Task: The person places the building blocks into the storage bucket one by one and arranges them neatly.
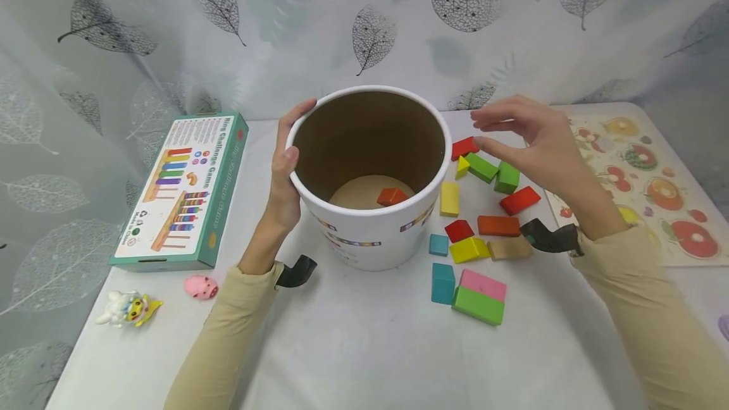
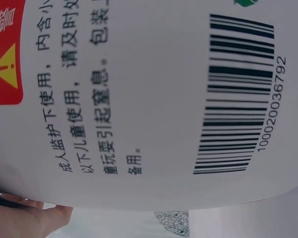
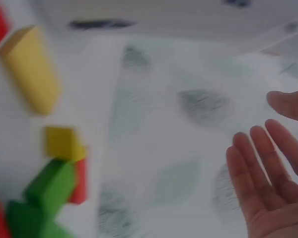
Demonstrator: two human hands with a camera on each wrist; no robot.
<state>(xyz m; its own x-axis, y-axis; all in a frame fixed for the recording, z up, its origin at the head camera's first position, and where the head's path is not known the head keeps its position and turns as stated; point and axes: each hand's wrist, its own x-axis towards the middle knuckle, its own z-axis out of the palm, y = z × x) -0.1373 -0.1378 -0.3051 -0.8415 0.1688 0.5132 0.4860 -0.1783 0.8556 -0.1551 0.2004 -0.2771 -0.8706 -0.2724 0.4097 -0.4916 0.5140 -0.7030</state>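
A white bucket with a brown inside stands upright on the table, an orange-red block lying on its floor. My left hand holds the bucket from the left side, thumb at the rim and fingers along the outer wall. The left wrist view is filled by the bucket's printed wall with a barcode. To the right of the bucket, my right hand hovers with nothing in it, fingers extended and thumb apart. Below it lie loose wooden blocks, among them a red block and a green block.
Nearer me are a pink block, a light green block and a teal block. A fruit puzzle board lies far right. On the left are a game box, a pink pig toy and small figures.
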